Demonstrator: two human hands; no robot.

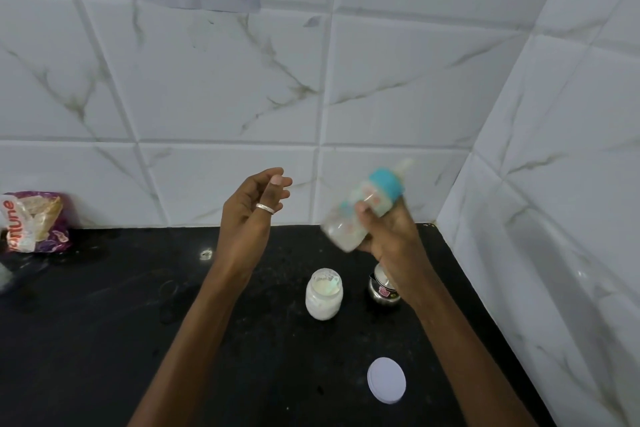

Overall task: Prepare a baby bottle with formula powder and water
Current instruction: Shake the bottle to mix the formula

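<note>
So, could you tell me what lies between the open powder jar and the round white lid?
Nothing: the head view shows only bare black countertop between the open glass jar of white powder and the flat round white lid.

Home kitchen, corner of a worktop. Black stone countertop (104,322) meets glossy white marble-look wall tiles (225,80) on two sides. Branded food packet (33,222) sits against the back wall at left, lettering only partly readable. Open jar of white powder (323,295), round white lid (386,380) lying apart from it, small steel pot (379,291) near the jar, possibly a household container. Baby bottle (349,215) held above the counter.
</note>
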